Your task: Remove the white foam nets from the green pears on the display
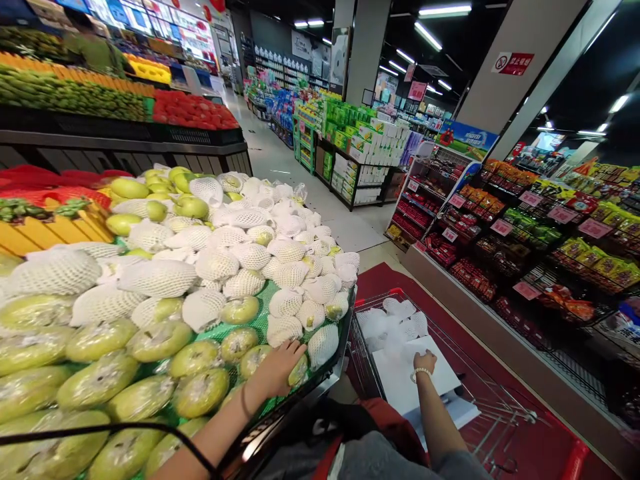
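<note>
My left hand [279, 365] lies on the fruit display, its fingers curved over a green fruit [299, 372] near the stand's front corner. Around it sit wrapped green fruits [200, 392] and fruits in white foam nets [285, 250]. My right hand [424, 361] reaches down into the red shopping cart [500, 400], resting closed on a white sheet or bag [400, 380]; its fingers are hidden. White foam nets [395, 320] lie in the cart beyond that hand.
The display's dark edge [345, 340] runs between stand and cart. Snack shelves [530, 247] line the right. An aisle [280, 160] leads back past stacked green and white boxes [365, 140]. More produce racks [125, 100] stand at the left rear.
</note>
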The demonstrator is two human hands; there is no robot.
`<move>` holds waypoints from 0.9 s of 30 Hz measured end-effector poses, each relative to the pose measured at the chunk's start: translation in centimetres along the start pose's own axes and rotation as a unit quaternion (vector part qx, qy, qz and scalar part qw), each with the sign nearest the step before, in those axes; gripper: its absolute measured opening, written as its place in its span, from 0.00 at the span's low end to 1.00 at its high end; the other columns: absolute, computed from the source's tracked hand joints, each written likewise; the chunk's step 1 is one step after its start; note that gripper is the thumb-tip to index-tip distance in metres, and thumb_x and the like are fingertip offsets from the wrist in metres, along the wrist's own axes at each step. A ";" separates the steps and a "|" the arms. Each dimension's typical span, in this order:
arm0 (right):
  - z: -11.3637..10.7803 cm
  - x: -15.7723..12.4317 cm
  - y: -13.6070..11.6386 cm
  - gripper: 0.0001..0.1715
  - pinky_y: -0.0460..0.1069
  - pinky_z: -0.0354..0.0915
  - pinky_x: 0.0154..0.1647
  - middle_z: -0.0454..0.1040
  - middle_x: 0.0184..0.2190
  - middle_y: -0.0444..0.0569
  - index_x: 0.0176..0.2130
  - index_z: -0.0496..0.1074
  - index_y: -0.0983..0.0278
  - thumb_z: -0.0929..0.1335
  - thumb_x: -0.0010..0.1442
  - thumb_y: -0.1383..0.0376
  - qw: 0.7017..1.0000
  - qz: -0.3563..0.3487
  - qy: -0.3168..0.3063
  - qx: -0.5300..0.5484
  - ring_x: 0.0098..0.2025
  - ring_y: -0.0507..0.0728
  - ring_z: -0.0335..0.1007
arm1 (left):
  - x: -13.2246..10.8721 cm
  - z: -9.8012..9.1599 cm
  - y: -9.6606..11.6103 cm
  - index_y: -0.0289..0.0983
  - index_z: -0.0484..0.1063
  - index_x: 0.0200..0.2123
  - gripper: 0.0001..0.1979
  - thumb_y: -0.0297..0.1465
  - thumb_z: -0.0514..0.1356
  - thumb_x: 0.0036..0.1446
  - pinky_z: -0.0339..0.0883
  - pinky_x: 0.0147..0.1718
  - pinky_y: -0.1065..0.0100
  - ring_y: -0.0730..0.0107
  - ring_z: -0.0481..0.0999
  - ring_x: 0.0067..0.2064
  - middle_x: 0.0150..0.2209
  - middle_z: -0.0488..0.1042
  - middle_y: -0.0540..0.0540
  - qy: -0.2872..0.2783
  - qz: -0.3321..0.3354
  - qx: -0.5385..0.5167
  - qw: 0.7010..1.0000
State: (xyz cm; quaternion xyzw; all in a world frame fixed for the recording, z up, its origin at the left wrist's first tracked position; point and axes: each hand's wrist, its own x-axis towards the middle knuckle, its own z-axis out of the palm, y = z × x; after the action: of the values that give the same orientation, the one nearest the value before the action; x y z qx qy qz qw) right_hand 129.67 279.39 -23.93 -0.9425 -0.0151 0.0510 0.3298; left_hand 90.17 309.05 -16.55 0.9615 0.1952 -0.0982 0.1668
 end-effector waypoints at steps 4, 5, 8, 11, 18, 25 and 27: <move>1.8 -0.6 2.3 0.23 0.62 0.69 0.67 0.77 0.61 0.67 0.50 0.82 0.68 0.77 0.55 0.67 0.994 -0.006 -0.072 -0.078 0.66 0.73 0.75 | -0.6 1.4 -1.2 0.37 0.63 0.75 0.54 0.22 0.68 0.40 0.59 0.73 0.43 0.33 0.63 0.76 0.73 0.66 0.29 -0.013 0.007 0.016 1.000; 1.9 -0.8 2.6 0.24 0.61 0.68 0.67 0.77 0.63 0.66 0.52 0.83 0.67 0.76 0.55 0.66 0.993 -0.024 -0.081 -0.085 0.68 0.72 0.73 | -0.7 1.8 -1.4 0.37 0.62 0.76 0.56 0.21 0.67 0.40 0.60 0.73 0.43 0.34 0.63 0.76 0.73 0.67 0.29 -0.011 -0.010 0.025 1.000; 1.4 -1.2 3.1 0.27 0.61 0.66 0.69 0.75 0.66 0.64 0.59 0.83 0.64 0.72 0.62 0.61 0.990 -0.077 -0.070 -0.093 0.70 0.72 0.70 | -1.1 2.7 -2.1 0.35 0.65 0.74 0.52 0.17 0.62 0.41 0.63 0.70 0.44 0.38 0.67 0.74 0.70 0.72 0.30 0.016 -0.066 0.068 0.995; 0.4 -1.1 2.5 0.27 0.69 0.65 0.66 0.73 0.65 0.71 0.57 0.83 0.68 0.70 0.64 0.59 0.990 -0.099 -0.033 -0.094 0.68 0.78 0.67 | -1.8 3.1 -2.8 0.35 0.71 0.69 0.45 0.17 0.61 0.44 0.60 0.71 0.45 0.41 0.69 0.72 0.66 0.76 0.32 0.058 -0.063 0.057 0.995; 3.2 -3.7 -6.3 0.22 0.66 0.65 0.69 0.74 0.62 0.67 0.53 0.83 0.67 0.68 0.68 0.59 0.952 -0.302 -0.055 0.009 0.66 0.71 0.69 | -2.3 2.5 -4.9 0.38 0.74 0.64 0.35 0.24 0.62 0.50 0.66 0.68 0.49 0.44 0.74 0.66 0.62 0.79 0.37 0.096 0.007 -0.074 0.993; 10.0 -18.6 -17.3 0.27 0.60 0.71 0.60 0.84 0.47 0.57 0.51 0.81 0.64 0.76 0.67 0.45 0.673 -0.669 -0.314 -0.009 0.54 0.66 0.77 | -3.6 1.5 -4.5 0.36 0.76 0.63 0.30 0.21 0.50 0.61 0.66 0.70 0.50 0.51 0.74 0.67 0.63 0.78 0.37 0.262 -0.006 -0.090 0.961; 10.9 -22.0 -19.3 0.39 0.65 0.69 0.62 0.83 0.44 0.62 0.48 0.81 0.68 0.77 0.60 0.36 0.660 -0.682 -0.297 -0.103 0.55 0.72 0.75 | -5.2 1.4 -4.4 0.36 0.77 0.62 0.27 0.23 0.50 0.64 0.68 0.70 0.49 0.50 0.75 0.66 0.62 0.78 0.37 0.321 -0.033 -0.085 0.943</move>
State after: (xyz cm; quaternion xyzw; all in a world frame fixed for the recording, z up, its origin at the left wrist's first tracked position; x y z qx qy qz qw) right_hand 106.72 299.85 -18.47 -0.6311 -0.7559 0.0873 0.1508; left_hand 83.52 310.61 -17.82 0.9174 0.2776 0.2269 0.1729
